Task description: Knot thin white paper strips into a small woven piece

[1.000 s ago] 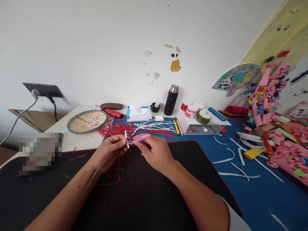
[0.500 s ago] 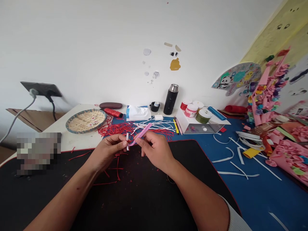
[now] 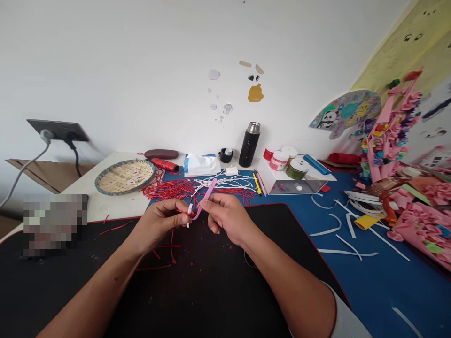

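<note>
My left hand (image 3: 160, 224) pinches a small white paper strip (image 3: 189, 212) together with a bit of red strip, just above the black mat (image 3: 197, 291). My right hand (image 3: 225, 216) grips pink tweezers (image 3: 206, 197), which slant up and to the right. Their lower tip meets the white strip at my left fingertips. Both hands hover over the mat's far edge, close together. Loose red paper strips (image 3: 165, 244) lie on the mat under my left hand.
Behind my hands lie a heap of red and white strips (image 3: 211, 185), a woven basket (image 3: 123, 176), a red thread spool (image 3: 165, 165), a tissue pack (image 3: 200, 164), a black flask (image 3: 249, 145) and paint jars (image 3: 282, 159). Pink paper crafts (image 3: 419, 220) crowd the right side.
The pink tweezers have swung from nearly level to steeply tilted, upper end up and away. Both hands have dropped slightly toward the mat; the left pinch has stayed closed.
</note>
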Available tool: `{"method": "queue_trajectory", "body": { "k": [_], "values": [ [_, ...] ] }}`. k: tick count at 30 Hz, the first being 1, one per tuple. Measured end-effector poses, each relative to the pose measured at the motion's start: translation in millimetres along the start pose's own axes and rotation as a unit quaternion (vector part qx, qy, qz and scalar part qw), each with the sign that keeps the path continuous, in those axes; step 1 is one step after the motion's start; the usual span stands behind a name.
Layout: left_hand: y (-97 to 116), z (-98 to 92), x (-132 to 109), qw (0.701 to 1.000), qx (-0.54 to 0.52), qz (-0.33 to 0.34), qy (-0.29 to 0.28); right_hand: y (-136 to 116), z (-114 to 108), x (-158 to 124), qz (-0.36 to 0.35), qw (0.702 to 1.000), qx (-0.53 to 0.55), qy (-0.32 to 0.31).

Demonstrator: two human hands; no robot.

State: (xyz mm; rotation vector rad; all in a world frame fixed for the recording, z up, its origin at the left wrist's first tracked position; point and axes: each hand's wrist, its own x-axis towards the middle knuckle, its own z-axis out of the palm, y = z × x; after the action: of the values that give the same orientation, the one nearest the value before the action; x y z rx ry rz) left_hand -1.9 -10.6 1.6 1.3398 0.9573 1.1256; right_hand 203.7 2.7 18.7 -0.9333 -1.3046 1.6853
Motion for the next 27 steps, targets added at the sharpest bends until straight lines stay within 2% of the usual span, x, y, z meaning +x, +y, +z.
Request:
{"method": "queue_trajectory", "body": {
  "k": [9, 13, 20, 22, 27],
  "values": [
    [15.3, 1.0, -7.1, 0.995, 0.096, 0.02, -0.021, 2.9, 2.2, 1.4, 0.108, 0.988, 0.108, -0.021],
    [18.8, -4.8, -9.2, 0.995, 0.089, 0.001, -0.04, 3.3, 2.6, 1.4, 0.109, 0.988, 0.111, -0.022],
    [12.4, -8.0, -7.7, 0.992, 0.094, -0.007, -0.08, 8.2, 3.0, 3.4, 0.082, 0.991, 0.094, -0.043],
    [10.1, -6.7, -6.5, 0.995, 0.071, -0.019, -0.072, 9.1, 1.7, 4.2, 0.073, 0.993, 0.086, -0.045],
    [4.7, -1.5, -2.2, 0.999, -0.022, -0.041, 0.005, 7.2, -2.0, 5.3, 0.043, 0.997, 0.062, -0.026]
  ]
}}
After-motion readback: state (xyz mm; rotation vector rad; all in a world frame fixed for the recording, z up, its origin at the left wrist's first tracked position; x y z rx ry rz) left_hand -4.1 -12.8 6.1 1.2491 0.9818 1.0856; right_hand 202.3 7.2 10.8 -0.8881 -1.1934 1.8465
